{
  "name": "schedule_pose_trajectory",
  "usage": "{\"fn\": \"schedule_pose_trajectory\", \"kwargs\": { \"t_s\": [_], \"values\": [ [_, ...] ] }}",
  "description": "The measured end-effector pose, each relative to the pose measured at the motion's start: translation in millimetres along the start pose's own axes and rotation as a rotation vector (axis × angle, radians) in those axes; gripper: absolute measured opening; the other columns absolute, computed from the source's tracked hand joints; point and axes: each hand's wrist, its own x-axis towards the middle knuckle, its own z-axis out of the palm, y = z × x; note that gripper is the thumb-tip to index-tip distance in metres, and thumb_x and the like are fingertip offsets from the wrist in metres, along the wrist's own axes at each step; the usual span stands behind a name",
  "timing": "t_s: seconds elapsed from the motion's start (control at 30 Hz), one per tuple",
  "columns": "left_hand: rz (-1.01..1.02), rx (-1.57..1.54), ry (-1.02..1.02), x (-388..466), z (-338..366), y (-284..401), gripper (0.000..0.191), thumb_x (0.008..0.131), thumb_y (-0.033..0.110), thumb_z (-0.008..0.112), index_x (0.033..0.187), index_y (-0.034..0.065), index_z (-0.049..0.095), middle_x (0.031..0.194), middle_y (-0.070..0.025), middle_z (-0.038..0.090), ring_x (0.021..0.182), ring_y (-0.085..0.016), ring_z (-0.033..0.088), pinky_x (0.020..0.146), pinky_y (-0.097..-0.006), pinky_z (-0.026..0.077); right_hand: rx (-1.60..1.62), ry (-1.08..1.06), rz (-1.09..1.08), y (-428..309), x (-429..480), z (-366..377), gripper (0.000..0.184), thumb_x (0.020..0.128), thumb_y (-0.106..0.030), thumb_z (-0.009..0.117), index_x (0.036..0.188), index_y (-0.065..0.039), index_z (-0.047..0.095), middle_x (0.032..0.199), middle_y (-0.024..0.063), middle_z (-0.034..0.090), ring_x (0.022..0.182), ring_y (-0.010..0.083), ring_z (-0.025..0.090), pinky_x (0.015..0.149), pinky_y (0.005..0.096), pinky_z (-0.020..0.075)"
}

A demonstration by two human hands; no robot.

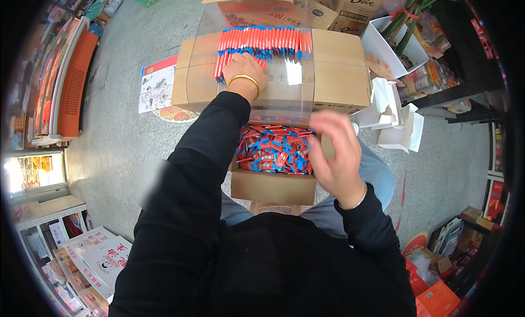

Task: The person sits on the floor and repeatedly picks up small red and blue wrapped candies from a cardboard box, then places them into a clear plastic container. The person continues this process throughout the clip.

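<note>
My left hand [245, 71], with a gold bangle at the wrist, reaches into a clear plastic display bin [283, 102]. Its fingers rest on a short row of red-and-blue snack packets [221, 65]; whether they grip one is hidden. Behind it stands a longer, full-width row of upright packets [262, 40]. Nearer to me, an open cardboard carton [272, 190] holds many loose packets [275, 151] of the same kind. Over that carton's right edge is my right hand [338, 157], blurred, with thumb and fingers apart and nothing seen in it.
The bin sits on a large cardboard box [340, 67]. Torn white cartons [400, 128] and a potted plant in a white planter [379, 46] stand at right. More boxes [357, 9] are stacked behind. An orange-fronted display case [80, 79] is at left.
</note>
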Motion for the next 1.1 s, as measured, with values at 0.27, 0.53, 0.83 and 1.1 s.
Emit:
{"fn": "schedule_pose_trajectory", "kwargs": {
  "t_s": [0.27, 0.53, 0.83, 1.1],
  "values": [
    [-0.04, -0.1, 0.117, 11.8, 3.5, 2.9, 0.051, 0.083, 0.041, 0.066, 0.114, 0.0018, 0.055, 0.113, -0.0165, 0.056, 0.095, -0.03, 0.067, 0.08, -0.0396, 0.054, -0.287, -0.369, 0.189, 38.4, 107.8, 66.1, 0.032, 0.082, -0.004, 0.056, 0.113, 0.005, 0.058, 0.103, 0.0231, 0.063, 0.099, 0.0346, 0.063, 0.085, 0.0397, 0.0509],
    [0.025, -0.279, 0.009, 11.7, -11.1, -12.5, 0.059, 0.081, 0.04, 0.068, 0.117, -0.0034, 0.051, 0.122, -0.0234, 0.051, 0.104, -0.038, 0.063, 0.086, -0.0414, 0.053, -0.662, -1.166, 0.257, 107.7, 137.1, 127.1, 0.035, 0.072, -0.019, 0.072, 0.102, 0.0, 0.07, 0.102, 0.0227, 0.067, 0.097, 0.036, 0.065, 0.084, 0.043, 0.0516],
    [0.257, -0.208, 0.015, 31.8, -2.0, -61.0, 0.046, 0.073, 0.023, 0.077, 0.105, -0.0035, 0.058, 0.103, -0.0267, 0.065, 0.101, -0.039, 0.063, 0.087, -0.0433, 0.051, -0.418, -0.964, 0.509, 118.9, 126.4, 157.4, 0.042, 0.064, -0.019, 0.084, 0.094, 0.006, 0.069, 0.097, 0.0254, 0.067, 0.095, 0.0377, 0.065, 0.084, 0.0398, 0.0509],
    [0.21, -0.281, -0.049, 24.4, -0.5, -52.7, 0.064, 0.063, 0.016, 0.085, 0.113, -0.0008, 0.049, 0.103, -0.0276, 0.064, 0.103, -0.04, 0.061, 0.086, -0.0445, 0.052, -0.424, -0.622, 0.451, 131.8, 107.7, 170.8, 0.049, 0.067, -0.017, 0.081, 0.104, 0.006, 0.059, 0.103, 0.0274, 0.064, 0.1, 0.0414, 0.061, 0.086, 0.0432, 0.0499]
  ]
}}
